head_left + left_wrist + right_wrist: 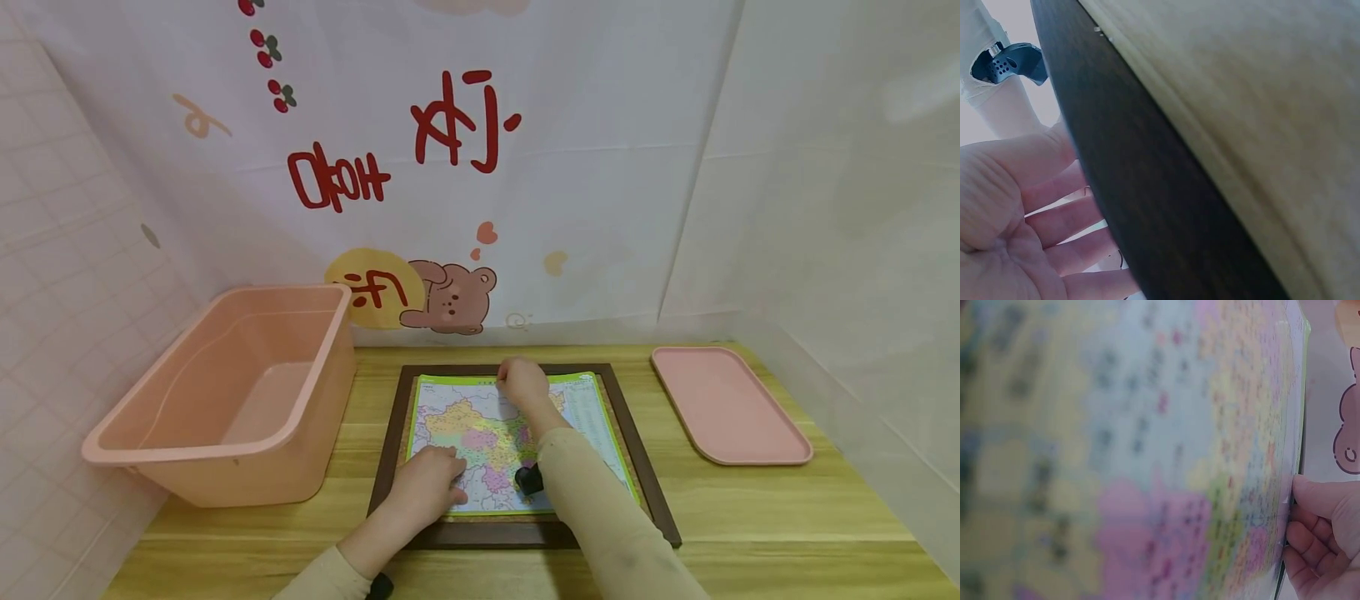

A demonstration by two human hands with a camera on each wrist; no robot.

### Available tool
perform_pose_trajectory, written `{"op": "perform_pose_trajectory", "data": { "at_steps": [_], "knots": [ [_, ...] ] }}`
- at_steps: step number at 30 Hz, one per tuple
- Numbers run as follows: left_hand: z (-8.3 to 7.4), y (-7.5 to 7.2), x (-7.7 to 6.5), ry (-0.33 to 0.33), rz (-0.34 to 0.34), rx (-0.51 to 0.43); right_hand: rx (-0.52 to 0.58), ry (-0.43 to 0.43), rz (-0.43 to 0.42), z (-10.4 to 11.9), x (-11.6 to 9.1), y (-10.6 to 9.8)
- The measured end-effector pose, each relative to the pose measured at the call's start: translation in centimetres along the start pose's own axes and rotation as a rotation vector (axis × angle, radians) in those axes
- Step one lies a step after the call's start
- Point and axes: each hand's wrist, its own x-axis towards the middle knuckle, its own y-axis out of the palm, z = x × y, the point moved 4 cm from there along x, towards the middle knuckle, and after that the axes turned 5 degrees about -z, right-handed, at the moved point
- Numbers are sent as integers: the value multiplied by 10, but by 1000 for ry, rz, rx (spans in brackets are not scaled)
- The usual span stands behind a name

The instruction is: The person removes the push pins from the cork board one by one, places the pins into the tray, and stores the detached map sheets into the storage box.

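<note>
A colourful paper map [480, 433] with a green border lies on a cork board with a dark wooden frame [386, 467]. My left hand [426, 483] rests over the map's lower left part, fingers extended and spread; its palm [997, 231] shows beside the frame in the left wrist view. At the map's top edge, right of the middle, is my right hand [525, 385]. In the right wrist view its thumb [1322, 494] meets the map's edge and the other fingers curl beneath. I cannot tell whether anything small sits between those fingertips.
A deep pink plastic tub [300, 467] stands left of the board. To the right lies a shallow pink tray [731, 404]. All are on a wood-grain table [765, 525], with a printed white cloth [600, 208] hanging behind and light walls at both sides.
</note>
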Motion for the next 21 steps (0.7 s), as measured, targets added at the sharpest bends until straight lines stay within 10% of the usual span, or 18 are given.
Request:
{"op": "perform_pose_trajectory", "data": {
  "at_steps": [21],
  "knots": [
    [0, 0, -1, 0, -18, -2, 5, 14, 3, -2, 3, 5]
  ]
}}
